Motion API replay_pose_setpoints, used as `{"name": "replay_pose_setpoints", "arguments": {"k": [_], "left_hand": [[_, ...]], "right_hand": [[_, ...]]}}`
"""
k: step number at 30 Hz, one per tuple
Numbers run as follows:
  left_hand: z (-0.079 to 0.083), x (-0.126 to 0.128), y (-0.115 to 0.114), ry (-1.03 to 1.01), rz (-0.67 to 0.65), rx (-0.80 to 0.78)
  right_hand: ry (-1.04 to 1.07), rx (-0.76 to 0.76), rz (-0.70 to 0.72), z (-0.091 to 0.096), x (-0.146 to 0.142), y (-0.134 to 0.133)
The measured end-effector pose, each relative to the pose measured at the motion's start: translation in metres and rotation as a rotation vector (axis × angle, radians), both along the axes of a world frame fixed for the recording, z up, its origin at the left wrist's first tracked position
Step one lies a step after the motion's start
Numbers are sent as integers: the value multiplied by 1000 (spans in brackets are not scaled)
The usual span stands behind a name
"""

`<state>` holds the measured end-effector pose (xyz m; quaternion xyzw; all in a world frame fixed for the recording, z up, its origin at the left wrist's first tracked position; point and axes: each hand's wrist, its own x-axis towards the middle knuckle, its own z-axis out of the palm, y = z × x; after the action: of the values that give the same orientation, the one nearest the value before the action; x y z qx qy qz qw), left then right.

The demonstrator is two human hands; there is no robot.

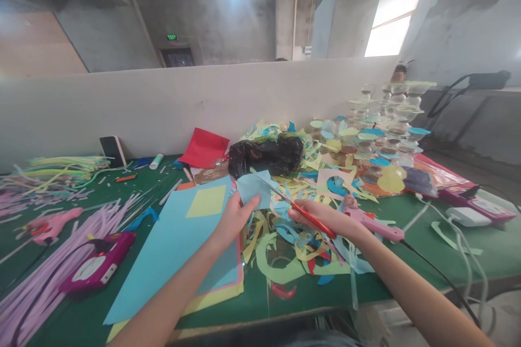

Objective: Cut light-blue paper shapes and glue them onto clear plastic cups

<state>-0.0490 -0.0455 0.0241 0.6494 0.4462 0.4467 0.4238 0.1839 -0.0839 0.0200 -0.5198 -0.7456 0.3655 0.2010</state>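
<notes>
My left hand (pixel 238 211) pinches a small light blue sheet of paper (pixel 253 188) by its lower left edge. In my right hand (pixel 321 217) is a pair of scissors with red handles (pixel 311 216); the blades reach left to the paper's right side. Whether the blades are closed on the paper, I cannot tell. Below my left forearm lies a stack of large blue sheets (pixel 175 249), with a yellow rectangle of paper (pixel 206 201) on top. Loose paper offcuts (pixel 280 260) in green, yellow and blue spread under and around both hands.
A black plastic bag (pixel 266 154) and red paper (pixel 205 147) lie behind. Stacked clear cups with paper discs (pixel 396 119) stand back right. A pink glue gun (pixel 374 225) rests by my right wrist, another glue gun (pixel 51 226) at left. Lilac pipe cleaners (pixel 81 249) cover the left side.
</notes>
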Motion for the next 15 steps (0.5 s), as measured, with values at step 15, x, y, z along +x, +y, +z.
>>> {"name": "replay_pose_setpoints", "arguments": {"k": [15], "left_hand": [[4,0,-2,-182,-89,-129]], "right_hand": [[78,-81,-164,-3,-3,0]]}}
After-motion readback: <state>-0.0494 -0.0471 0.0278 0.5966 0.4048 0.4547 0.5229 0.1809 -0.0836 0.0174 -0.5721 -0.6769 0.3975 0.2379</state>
